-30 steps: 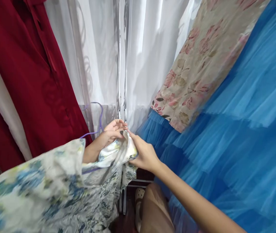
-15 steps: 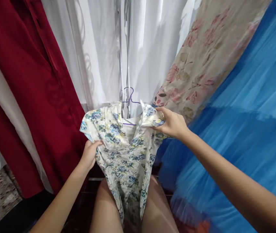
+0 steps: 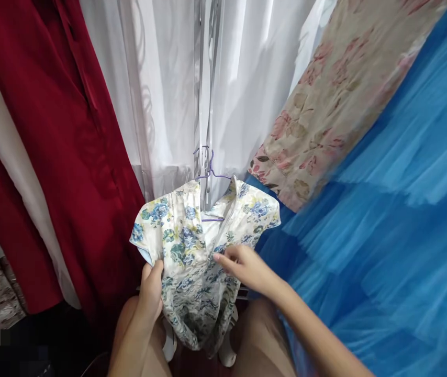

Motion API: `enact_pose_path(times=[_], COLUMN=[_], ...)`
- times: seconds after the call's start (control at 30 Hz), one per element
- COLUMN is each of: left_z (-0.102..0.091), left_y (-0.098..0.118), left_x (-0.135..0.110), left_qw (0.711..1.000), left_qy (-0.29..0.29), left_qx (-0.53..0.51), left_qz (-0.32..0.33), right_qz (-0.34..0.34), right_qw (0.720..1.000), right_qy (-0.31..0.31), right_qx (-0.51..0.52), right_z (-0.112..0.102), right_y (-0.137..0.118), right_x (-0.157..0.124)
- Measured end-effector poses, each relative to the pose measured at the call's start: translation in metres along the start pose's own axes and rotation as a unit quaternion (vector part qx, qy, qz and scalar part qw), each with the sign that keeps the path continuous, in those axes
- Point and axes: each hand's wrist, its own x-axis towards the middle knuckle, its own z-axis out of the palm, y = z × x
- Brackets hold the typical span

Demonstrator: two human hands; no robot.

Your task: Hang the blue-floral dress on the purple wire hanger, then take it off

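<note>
A short-sleeved dress (image 3: 186,251) in white with blue and yellow flowers hangs in front of me on a thin purple wire hanger (image 3: 212,170). Its V-shaped front is parted at the top, with a zipper (image 3: 210,258) at the bottom of the V. My left hand (image 3: 151,290) grips the dress's left side below the sleeve, thumb on the front. My right hand (image 3: 243,267) is at the middle of the chest, fingers curled and thumb tip beside the zipper. Whether it pinches the zipper pull is hard to make out.
Dark red garments (image 3: 90,173) hang on the left. Behind the dress are white cloth (image 3: 168,94) and a narrow metal post (image 3: 204,104). To the right hang a beige floral garment (image 3: 325,120) and a blue tulle skirt (image 3: 396,235). My knees are below the dress.
My right hand has let go of the right shoulder and moved down and left to the zipper. The left hand still holds the side, slightly lower. The right sleeve now lies spread out.
</note>
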Motion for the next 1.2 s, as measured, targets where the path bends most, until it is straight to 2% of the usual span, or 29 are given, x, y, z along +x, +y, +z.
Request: enact_pose_path(times=[0.07,0.13,0.2,0.27,0.33,0.4,0.43,0.47,0.5,0.57,0.6,0.67,0.73,0.8,0.87,0.93,0.97,1.03,1.1,1.2], left_z=[0.005,0.010,0.010,0.005,-0.003,-0.005,-0.003,0.002,0.008,0.024,0.032,0.042,0.045,0.041,0.036,0.032,0.031,0.031,0.032,0.030], left_y=[-0.003,0.001,0.008,0.015,0.013,0.000,-0.010,-0.023,-0.036,-0.057,-0.064,-0.070,-0.066,-0.057,-0.047,-0.037,-0.033,-0.027,-0.025,-0.022], left_x=[-0.013,-0.021,-0.022,-0.020,-0.018,-0.022,-0.027,-0.033,-0.041,-0.055,-0.061,-0.067,-0.065,-0.059,-0.052,-0.046,-0.043,-0.040,-0.037,-0.030], left_qw=[1.000,1.000,1.000,0.999,0.983,0.926,0.893,0.870,0.860,0.865,0.871,0.881,0.872,0.840,0.790,0.735,0.709,0.661,0.624,0.605], left_qy=[0.018,0.011,0.007,0.031,0.097,0.175,0.185,0.161,0.110,-0.016,-0.053,-0.072,-0.093,-0.145,-0.197,-0.236,-0.252,-0.285,-0.309,-0.345], left_qx=[-0.014,-0.016,0.003,0.035,0.088,0.162,0.206,0.251,0.292,0.339,0.344,0.336,0.345,0.391,0.466,0.540,0.570,0.618,0.654,0.664], left_qz=[-0.011,-0.011,-0.006,0.024,0.131,0.292,0.355,0.393,0.404,0.369,0.346,0.324,0.334,0.347,0.347,0.337,0.330,0.315,0.295,0.273], right_qz=[0.071,0.093,0.085,0.077,0.093,0.122,0.136,0.147,0.155,0.164,0.165,0.165,0.172,0.180,0.175,0.161,0.152,0.138,0.123,0.104], right_qw=[0.993,0.979,0.960,0.943,0.925,0.903,0.892,0.883,0.877,0.874,0.878,0.891,0.895,0.885,0.860,0.834,0.832,0.829,0.828,0.826], right_qy=[-0.039,-0.001,0.039,0.046,0.045,0.042,0.039,0.036,0.037,0.048,0.052,0.038,0.018,0.041,0.090,0.102,0.115,0.141,0.173,0.210], right_qx=[0.091,0.184,0.266,0.321,0.365,0.409,0.429,0.444,0.454,0.455,0.445,0.422,0.411,0.428,0.470,0.519,0.521,0.523,0.519,0.513], right_z=[0.031,0.051,0.060,0.060,0.059,0.062,0.066,0.071,0.076,0.083,0.084,0.078,0.062,0.040,0.015,-0.007,-0.015,-0.023,-0.023,-0.015], right_y=[0.007,0.010,0.008,0.003,-0.001,-0.005,-0.007,-0.009,-0.012,-0.018,-0.021,-0.027,-0.030,-0.032,-0.033,-0.036,-0.039,-0.045,-0.051,-0.056], right_x=[-0.004,0.000,0.007,0.011,0.008,-0.003,-0.009,-0.016,-0.023,-0.034,-0.038,-0.041,-0.035,-0.016,0.015,0.054,0.073,0.104,0.120,0.119])
